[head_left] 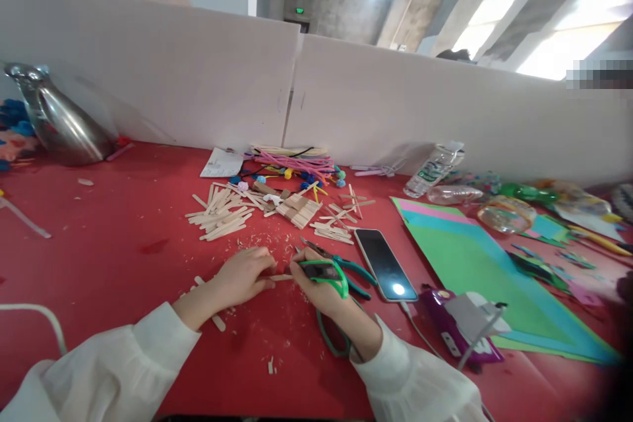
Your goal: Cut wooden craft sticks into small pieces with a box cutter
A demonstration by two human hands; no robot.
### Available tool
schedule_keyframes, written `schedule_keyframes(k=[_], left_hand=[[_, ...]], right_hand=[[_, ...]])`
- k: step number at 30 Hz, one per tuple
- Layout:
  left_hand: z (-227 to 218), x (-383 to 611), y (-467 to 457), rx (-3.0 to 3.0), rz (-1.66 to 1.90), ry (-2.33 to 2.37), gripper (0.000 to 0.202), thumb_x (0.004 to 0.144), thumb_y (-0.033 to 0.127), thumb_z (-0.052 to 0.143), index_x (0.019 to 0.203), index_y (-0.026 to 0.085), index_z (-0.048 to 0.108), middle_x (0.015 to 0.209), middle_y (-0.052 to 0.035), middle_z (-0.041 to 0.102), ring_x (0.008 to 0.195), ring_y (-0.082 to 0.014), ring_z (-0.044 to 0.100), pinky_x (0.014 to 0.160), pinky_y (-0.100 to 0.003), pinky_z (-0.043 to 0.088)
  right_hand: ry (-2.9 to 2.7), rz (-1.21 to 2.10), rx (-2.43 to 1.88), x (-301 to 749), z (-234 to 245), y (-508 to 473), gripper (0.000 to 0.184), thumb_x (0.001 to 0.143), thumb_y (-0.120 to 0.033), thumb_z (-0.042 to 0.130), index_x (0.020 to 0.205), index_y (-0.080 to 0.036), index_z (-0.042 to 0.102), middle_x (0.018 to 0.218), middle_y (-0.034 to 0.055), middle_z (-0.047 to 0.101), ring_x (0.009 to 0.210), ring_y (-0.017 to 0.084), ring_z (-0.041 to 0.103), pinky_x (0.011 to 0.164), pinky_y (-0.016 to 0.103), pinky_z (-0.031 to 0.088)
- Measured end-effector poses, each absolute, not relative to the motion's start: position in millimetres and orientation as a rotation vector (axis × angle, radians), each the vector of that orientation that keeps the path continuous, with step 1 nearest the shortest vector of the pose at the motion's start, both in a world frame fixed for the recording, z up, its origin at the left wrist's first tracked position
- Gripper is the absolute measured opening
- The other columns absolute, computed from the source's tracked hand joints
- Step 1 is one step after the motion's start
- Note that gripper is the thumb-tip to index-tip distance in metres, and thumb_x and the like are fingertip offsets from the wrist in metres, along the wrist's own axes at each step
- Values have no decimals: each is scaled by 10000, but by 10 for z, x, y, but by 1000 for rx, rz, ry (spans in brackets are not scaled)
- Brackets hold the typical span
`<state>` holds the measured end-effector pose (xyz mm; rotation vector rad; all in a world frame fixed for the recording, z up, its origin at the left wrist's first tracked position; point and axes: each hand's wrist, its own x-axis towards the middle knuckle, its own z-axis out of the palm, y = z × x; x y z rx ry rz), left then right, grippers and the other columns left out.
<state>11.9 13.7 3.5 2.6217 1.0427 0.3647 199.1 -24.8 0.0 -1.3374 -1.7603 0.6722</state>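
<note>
1. Wood first: the thin pale wooden craft stick lies flat on the red surface, right between the two hands.
2. The left hand is narrowed to a pinch, with the fingertips pressing down on the stick's left end.
3. The right hand is wrapped around a green-handled cutting tool, and the tool's tip sits at the stick's right end. I honestly can't tell if the blades are biting into the wood or just touching it.
4. Handling-wise, I'd guess the stick is super light and stiff but brittle. The small wood chips and shavings scattered around suggest it splinters easily. It looks dry and a bit rough, so probably not slippery.
5. My pick for where to hold it is the flat faces, close to where the tool meets it and pressed onto the surface. A grip out at the far end would likely let it flex or flip.
6. Nearby stuff: a loose pile of pale wooden sticks lies behind the hands. A black smartphone sits just right of the right hand. Green, blue and pink paper sheets are further right.
</note>
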Motion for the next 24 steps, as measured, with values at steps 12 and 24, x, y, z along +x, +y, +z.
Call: schedule_keyframes(k=[12, 24], left_hand=[[38, 73, 77, 2554, 446, 1024, 195, 886, 175, 433, 849, 180, 624, 873, -63, 589, 838, -198, 570, 734, -306, 449], [-4, -160, -159, 2607, 237, 794, 578, 797, 585, 517, 1302, 306, 481, 1396, -146, 402, 1265, -375, 374, 962, -553, 372]], right_hand=[[-1772, 798, -1338, 2016, 117, -292, 184, 839, -339, 461, 711, -220, 521, 598, -27, 555, 565, 138, 544, 554, 260, 448], [-1824, 908, -1322, 2159, 213, -454, 166, 838, -285, 494, 960, -208, 577, 824, 19, 670, 686, 155, 634, 634, 267, 505]])
